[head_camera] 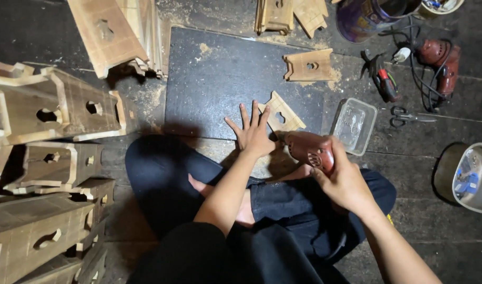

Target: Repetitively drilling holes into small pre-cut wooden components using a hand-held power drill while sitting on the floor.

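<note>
A wooden piece is drilled on a dark board on the floor.

The left hand [254, 135] is laid flat, fingers spread, beside the wooden piece [283, 114] near the board's [214, 79] bottom right corner; the red drill [310, 151] is clasped in the right hand's [345, 181] closed grip.

At the top edge, right of centre, a round purple tub [363, 18] lies tipped on the floor, a printed label with a yellow patch wrapping its side. Just beside it, in the top right corner, the rim of a pale round container [445, 5] shows, bits of blue and white inside. A clear, rectangular plastic box [354, 125] sits on the floor near the middle right. At the far right edge stands a clear round tub [469, 176] holding small blue and white items.
</note>
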